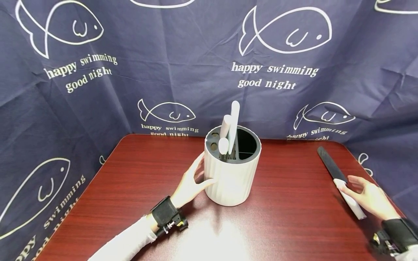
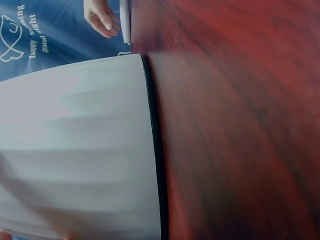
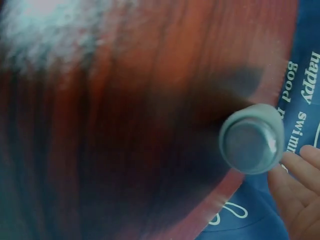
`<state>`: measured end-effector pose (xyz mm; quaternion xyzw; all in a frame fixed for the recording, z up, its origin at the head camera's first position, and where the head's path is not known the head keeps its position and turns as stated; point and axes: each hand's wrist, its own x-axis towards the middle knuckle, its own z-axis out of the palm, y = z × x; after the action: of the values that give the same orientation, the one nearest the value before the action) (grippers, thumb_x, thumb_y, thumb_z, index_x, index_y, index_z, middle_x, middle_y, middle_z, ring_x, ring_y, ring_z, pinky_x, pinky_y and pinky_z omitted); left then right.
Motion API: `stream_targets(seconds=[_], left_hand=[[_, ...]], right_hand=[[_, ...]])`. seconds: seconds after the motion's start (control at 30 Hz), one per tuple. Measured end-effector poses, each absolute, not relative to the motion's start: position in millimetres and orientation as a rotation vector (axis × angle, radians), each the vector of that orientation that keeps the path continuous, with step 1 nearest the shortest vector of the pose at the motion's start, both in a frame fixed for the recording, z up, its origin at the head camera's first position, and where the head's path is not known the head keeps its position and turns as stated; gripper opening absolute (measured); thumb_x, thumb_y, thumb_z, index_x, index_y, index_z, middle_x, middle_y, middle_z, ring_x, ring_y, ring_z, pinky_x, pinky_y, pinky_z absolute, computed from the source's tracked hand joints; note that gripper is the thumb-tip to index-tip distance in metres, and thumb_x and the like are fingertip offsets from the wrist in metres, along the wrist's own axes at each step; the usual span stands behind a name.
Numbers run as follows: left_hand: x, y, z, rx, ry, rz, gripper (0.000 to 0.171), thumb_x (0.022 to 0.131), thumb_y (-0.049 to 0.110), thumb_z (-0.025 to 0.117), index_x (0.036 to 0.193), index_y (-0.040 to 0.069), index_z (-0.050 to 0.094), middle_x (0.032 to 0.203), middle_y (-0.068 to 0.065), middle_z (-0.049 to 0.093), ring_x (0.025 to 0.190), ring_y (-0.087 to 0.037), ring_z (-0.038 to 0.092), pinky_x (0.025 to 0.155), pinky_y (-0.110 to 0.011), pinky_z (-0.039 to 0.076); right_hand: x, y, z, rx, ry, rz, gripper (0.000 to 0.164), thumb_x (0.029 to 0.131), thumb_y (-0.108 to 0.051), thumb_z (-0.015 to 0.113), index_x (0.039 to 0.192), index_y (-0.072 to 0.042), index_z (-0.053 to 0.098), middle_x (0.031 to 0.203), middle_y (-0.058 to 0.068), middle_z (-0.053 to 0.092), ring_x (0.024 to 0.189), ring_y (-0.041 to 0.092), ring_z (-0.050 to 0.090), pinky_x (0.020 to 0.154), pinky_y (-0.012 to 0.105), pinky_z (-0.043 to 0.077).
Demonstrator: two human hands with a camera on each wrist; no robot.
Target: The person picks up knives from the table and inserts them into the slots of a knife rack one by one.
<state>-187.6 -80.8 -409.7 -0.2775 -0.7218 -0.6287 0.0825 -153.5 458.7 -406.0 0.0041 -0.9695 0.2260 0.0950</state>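
Observation:
A white ribbed utensil holder (image 1: 228,181) with a dark divided top stands upright in the middle of the table. Several white-handled utensils (image 1: 234,119) stick up from its centre slots. My left hand (image 1: 191,183) holds the holder's left side, thumb across the front and fingers round behind. Over at the right, a knife (image 1: 351,203) with a dark blade and white handle points away from me. My right hand (image 1: 372,197) is at its handle, thumb overlapping it and fingers loosely extended alongside. In the right wrist view the handle's round butt (image 3: 250,145) appears beside the fingertips (image 3: 292,160).
The reddish-brown wooden table (image 1: 147,170) has rounded far corners. Dark blue cloth (image 1: 202,69) printed with white fish and lettering hangs behind and on both sides of it. To the holder's right, one large compartment (image 1: 247,143) shows a dark interior.

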Motion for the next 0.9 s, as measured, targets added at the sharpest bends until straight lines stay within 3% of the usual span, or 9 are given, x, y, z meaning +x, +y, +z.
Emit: stream_targets(seconds=[0.2, 0.3, 0.37, 0.43, 0.6, 0.9], left_hand=[[-187.1, -80.8, -409.1, -0.821, -2.163, -1.871, 0.087, 0.080, -0.003, 0.075, 0.152, 0.007, 0.028, 0.151, -0.019, 0.037, 0.138, -0.034, 0.037, 0.109, -0.047, 0.040], [-187.3, -80.7, -409.9, -0.811, -2.165, -1.870, 0.087, 0.080, -0.003, 0.076, 0.152, 0.007, 0.027, 0.150, -0.019, 0.038, 0.138, -0.034, 0.037, 0.110, -0.046, 0.040], [-187.7, -80.6, -410.6, -0.811, -2.164, -1.871, 0.087, 0.080, -0.003, 0.076, 0.152, 0.008, 0.028, 0.150, -0.018, 0.038, 0.138, -0.033, 0.037, 0.110, -0.046, 0.040], [-188.1, -80.4, -411.2, -0.814, -2.162, -1.875, 0.088, 0.080, -0.003, 0.076, 0.152, 0.009, 0.028, 0.150, -0.017, 0.038, 0.138, -0.032, 0.037, 0.110, -0.045, 0.040], [-188.1, -80.5, -411.4, -0.815, -2.161, -1.868, 0.087, 0.080, -0.003, 0.076, 0.152, 0.009, 0.028, 0.150, -0.017, 0.038, 0.138, -0.032, 0.037, 0.110, -0.045, 0.040], [-187.6, -81.0, -411.5, -0.807, -2.172, -1.850, 0.087, 0.081, 0.000, 0.076, 0.153, 0.009, 0.027, 0.150, -0.018, 0.038, 0.137, -0.034, 0.038, 0.109, -0.047, 0.040]], right_hand=[[-151.8, 460.1, -411.2, 0.018, -2.896, 0.622, 0.064, 0.087, -0.035, 0.071, 0.118, 0.018, 0.052, 0.116, 0.040, 0.056, 0.074, -0.019, 0.043, 0.055, 0.006, 0.036], [-151.5, 458.1, -412.4, 0.013, -2.921, 0.593, 0.066, 0.086, -0.036, 0.072, 0.117, 0.019, 0.053, 0.115, 0.041, 0.055, 0.083, 0.009, 0.064, 0.064, 0.023, 0.048], [-151.4, 456.2, -413.0, 0.007, -2.936, 0.554, 0.067, 0.084, -0.038, 0.073, 0.116, 0.019, 0.054, 0.113, 0.041, 0.055, 0.089, 0.035, 0.064, 0.067, 0.038, 0.051], [-151.7, 454.8, -413.0, 0.001, -2.966, 0.535, 0.069, 0.085, -0.039, 0.072, 0.117, 0.020, 0.052, 0.114, 0.043, 0.053, 0.096, 0.052, 0.056, 0.070, 0.053, 0.050], [-152.9, 453.4, -411.4, -0.013, -3.022, 0.500, 0.072, 0.086, -0.040, 0.071, 0.118, 0.021, 0.049, 0.116, 0.045, 0.049, 0.099, 0.055, 0.053, 0.076, 0.061, 0.048], [-153.6, 453.3, -415.0, 0.049, -2.968, 0.454, 0.064, 0.079, -0.030, 0.078, 0.110, 0.021, 0.054, 0.104, 0.041, 0.057, 0.087, 0.050, 0.058, 0.070, 0.058, 0.050]])
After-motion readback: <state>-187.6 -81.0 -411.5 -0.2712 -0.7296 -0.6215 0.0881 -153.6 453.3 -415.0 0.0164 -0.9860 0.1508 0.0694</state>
